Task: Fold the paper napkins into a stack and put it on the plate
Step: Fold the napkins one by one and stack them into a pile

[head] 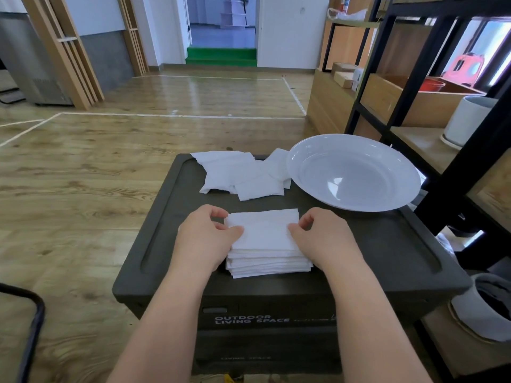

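Left hand [206, 233] and right hand [318, 234] pinch the top napkin [264, 230] square onto the stack [268, 265] mid-worktop [373, 252], loose napkins [240, 172] waiting beyond, plate [354, 172] empty, so likely another fold comes next

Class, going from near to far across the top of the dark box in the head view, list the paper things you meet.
Stack of folded napkins, held between the left hand and the right hand → loose napkins at the far edge.

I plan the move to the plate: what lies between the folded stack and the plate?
In the head view, only bare dark box lid separates the folded stack from the plate.
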{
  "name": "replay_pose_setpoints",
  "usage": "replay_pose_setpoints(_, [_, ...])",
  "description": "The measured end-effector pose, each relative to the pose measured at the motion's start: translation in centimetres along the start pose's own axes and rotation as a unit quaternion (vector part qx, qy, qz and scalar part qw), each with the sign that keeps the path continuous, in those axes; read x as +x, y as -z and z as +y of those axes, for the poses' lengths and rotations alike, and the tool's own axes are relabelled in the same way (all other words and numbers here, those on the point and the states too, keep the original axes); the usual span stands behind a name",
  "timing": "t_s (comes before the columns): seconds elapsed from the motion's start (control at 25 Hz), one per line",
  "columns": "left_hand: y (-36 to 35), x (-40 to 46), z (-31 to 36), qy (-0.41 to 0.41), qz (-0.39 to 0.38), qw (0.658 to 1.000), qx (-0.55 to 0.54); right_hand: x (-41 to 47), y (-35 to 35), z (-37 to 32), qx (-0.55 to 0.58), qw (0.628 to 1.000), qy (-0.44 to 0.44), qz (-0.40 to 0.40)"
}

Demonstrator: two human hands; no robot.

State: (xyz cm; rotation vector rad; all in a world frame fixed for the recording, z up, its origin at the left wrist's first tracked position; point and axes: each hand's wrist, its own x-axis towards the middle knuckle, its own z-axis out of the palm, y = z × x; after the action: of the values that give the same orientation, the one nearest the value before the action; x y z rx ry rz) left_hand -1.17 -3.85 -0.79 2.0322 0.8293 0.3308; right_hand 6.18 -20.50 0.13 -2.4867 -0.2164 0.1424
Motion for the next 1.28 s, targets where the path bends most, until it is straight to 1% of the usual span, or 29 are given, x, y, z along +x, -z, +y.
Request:
replay_pose_setpoints(0.08, [0.1,0.8,0.1,-0.03,0.019,0.999,0.024,-0.1,0.0,-0.1,-0.005,1.0,0.016,0.019])
replay_pose_setpoints(0.16, [0.2,2.8,0.9,-0.097,0.064,0.992,0.04,-0.1,0.3,-0.3,0.032,0.997,0.045,0.058])
replay_pose_setpoints(0.2, [0.1,4.0,1.5,-0.128,0.068,0.988,0.053,-0.1,0.5,-0.5,0.057,0.994,0.059,0.071])
replay_pose_setpoints(0.24, [-0.1,5.3,2.3,-0.157,0.049,0.983,0.08,-0.1,0.6,-0.7,0.078,0.991,0.07,0.081])
replay_pose_setpoints(0.32, [-1.2,7.4,3.4,-0.211,-0.033,0.961,0.174,0.1,0.6,-1.1,0.1,0.988,0.086,0.085])
replay_pose_setpoints(0.36, [-1.8,8.2,3.7,-0.23,-0.072,0.946,0.215,0.1,0.6,-1.1,0.106,0.987,0.09,0.08])
replay_pose_setpoints(0.4, [-2.4,8.7,3.8,-0.237,-0.094,0.937,0.237,0.2,0.6,-1.1,0.109,0.987,0.094,0.075])
replay_pose_setpoints(0.48, [-3.1,9.4,3.9,-0.248,-0.09,0.929,0.259,0.4,0.6,-0.7,0.108,0.986,0.102,0.069])
replay_pose_setpoints(0.52, [-3.2,9.5,4.1,-0.263,-0.079,0.917,0.291,0.5,0.6,-0.5,0.106,0.986,0.106,0.07])
replay_pose_setpoints(0.6, [-3.2,9.4,4.4,-0.298,-0.061,0.875,0.378,0.7,0.6,-0.4,0.108,0.985,0.11,0.074])
replay_pose_setpoints(0.64, [-2.9,9.1,4.5,-0.311,-0.057,0.859,0.403,0.7,0.6,-0.4,0.111,0.985,0.112,0.075])
replay_pose_setpoints(0.68, [-2.4,8.8,4.6,-0.318,-0.055,0.854,0.407,0.6,0.6,-0.6,0.115,0.984,0.113,0.077])
replay_pose_setpoints(0.72, [-1.9,8.4,4.7,-0.32,-0.055,0.861,0.392,0.5,0.6,-0.7,0.124,0.982,0.115,0.08])
replay_pose_setpoints(0.8, [-0.3,7.2,5.1,-0.322,-0.043,0.885,0.334,0.3,0.7,-0.8,0.16,0.976,0.113,0.092])
replay_pose_setpoints(0.88, [1.8,5.5,5.5,-0.324,-0.016,0.908,0.265,0.2,1.0,-0.9,0.227,0.963,0.105,0.099])
replay_pose_setpoints(0.92, [2.9,4.4,5.5,-0.324,-0.01,0.921,0.215,0.2,1.2,-0.9,0.263,0.955,0.101,0.089])
replay_pose_setpoints(1.0, [4.8,2.3,5.0,-0.312,-0.03,0.948,0.062,0.0,1.6,-1.1,0.307,0.947,0.095,0.02])
replay_pose_setpoints(1.04, [5.5,1.2,4.7,-0.294,-0.057,0.953,-0.038,-0.1,1.8,-1.3,0.322,0.942,0.094,-0.026])
replay_pose_setpoints(1.08, [5.8,0.3,4.3,-0.265,-0.088,0.95,-0.138,-0.3,1.9,-1.4,0.336,0.934,0.098,-0.064])
replay_pose_setpoints(1.12, [5.9,-0.6,3.9,-0.224,-0.113,0.943,-0.218,-0.4,2.0,-1.4,0.351,0.926,0.105,-0.089])
replay_pose_setpoints(1.16, [5.7,-1.2,3.4,-0.181,-0.124,0.939,-0.266,-0.6,2.1,-1.4,0.369,0.917,0.113,-0.103])
replay_pose_setpoints(1.2, [5.3,-1.7,3.0,-0.142,-0.129,0.94,-0.283,-0.7,2.1,-1.5,0.387,0.909,0.12,-0.103])
replay_pose_setpoints(1.28, [4.4,-1.9,2.6,-0.082,-0.139,0.951,-0.264,-1.1,2.3,-1.8,0.415,0.897,0.121,-0.089])
